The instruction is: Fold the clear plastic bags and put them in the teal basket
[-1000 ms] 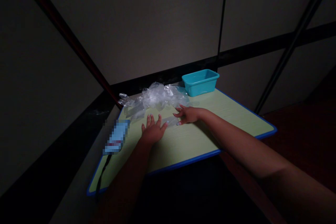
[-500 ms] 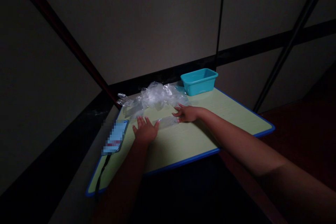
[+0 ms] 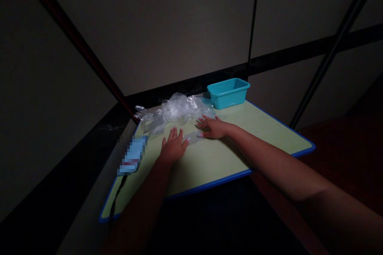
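Note:
A flat strip of clear plastic point(image 3: 193, 138), perhaps a folded bag, lies on the pale yellow table point(image 3: 215, 159) between my hands. My left hand point(image 3: 174, 147) rests palm down at its left end, fingers spread. At the right end is my right hand point(image 3: 214, 128), its fingers apart and the thumb touching the plastic. Just beyond both hands spreads a heap of crumpled clear plastic bags point(image 3: 179, 109). Parts of the strip are hidden under my fingers.
A turquoise plastic basket point(image 3: 229, 97) stands at the table's back right corner, beside the bags. Along the left edge lies a phone point(image 3: 133, 155), its screen blurred, with a black strap point(image 3: 118, 195) hanging from it. Panelled walls point(image 3: 185, 28) rise behind and left.
My left hand has slid right and slightly forward over the plastic strip, closer to my right hand. My right hand has hardly moved; its fingers are spread a little wider.

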Tool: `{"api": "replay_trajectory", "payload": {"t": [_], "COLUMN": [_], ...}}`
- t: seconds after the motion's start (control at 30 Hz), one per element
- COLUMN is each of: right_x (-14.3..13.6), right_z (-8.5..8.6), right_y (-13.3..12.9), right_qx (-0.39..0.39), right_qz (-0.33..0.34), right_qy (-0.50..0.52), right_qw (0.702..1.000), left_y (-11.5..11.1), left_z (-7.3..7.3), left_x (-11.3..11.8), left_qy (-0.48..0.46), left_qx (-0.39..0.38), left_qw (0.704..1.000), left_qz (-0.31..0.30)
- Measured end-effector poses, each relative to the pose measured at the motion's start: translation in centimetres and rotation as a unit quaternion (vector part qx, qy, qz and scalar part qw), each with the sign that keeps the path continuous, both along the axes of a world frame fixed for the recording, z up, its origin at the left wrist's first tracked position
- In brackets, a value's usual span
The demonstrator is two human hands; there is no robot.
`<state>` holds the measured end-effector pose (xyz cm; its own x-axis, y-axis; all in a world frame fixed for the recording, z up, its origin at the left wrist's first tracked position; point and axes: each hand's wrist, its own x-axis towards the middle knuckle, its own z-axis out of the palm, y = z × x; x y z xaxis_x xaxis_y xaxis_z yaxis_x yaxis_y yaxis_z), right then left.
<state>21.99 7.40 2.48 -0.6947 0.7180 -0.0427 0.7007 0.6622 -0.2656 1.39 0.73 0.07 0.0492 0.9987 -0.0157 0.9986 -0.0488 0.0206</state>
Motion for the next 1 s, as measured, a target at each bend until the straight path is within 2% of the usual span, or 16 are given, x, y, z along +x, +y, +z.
{"api": "replay_trajectory", "payload": {"t": [0.1,0.2,0.27,0.43,0.63,0.8,0.87,1.0], "right_x": [0.0,0.0,0.0,0.0,-0.2,-0.4,-0.4,-0.4], "right_z": [-0.3,-0.5,-0.4,-0.3,-0.2,-0.7,-1.0,-1.1], "right_y": [0.1,0.2,0.2,0.1,0.1,0.3,0.5,0.6], "right_qx": [-0.003,-0.004,-0.008,-0.018,-0.016,-0.01,-0.01,-0.009], "right_qz": [0.007,0.023,0.027,0.033,0.033,0.038,0.04,0.037], "right_qy": [0.005,-0.005,-0.02,-0.04,-0.046,-0.037,-0.031,-0.046], "right_qw": [1.0,1.0,0.999,0.999,0.998,0.999,0.999,0.998], "left_y": [0.1,0.2,0.1,-0.3,-0.6,-1.0,-1.0,-0.7], "left_z": [0.1,0.2,0.2,0.4,0.7,0.2,-0.2,-0.8], "left_x": [-0.3,-0.4,-0.3,0.6,2.6,4.3,4.6,4.4], "left_qy": [0.005,0.006,0.004,-0.006,-0.01,-0.005,-0.01,-0.034], "left_qx": [0.018,0.036,0.039,0.024,0.046,0.023,0.01,0.009], "left_qw": [0.998,0.997,0.998,0.997,0.992,0.982,0.982,0.989], "left_qz": [0.06,0.074,0.05,-0.068,-0.113,-0.189,-0.186,-0.14]}}
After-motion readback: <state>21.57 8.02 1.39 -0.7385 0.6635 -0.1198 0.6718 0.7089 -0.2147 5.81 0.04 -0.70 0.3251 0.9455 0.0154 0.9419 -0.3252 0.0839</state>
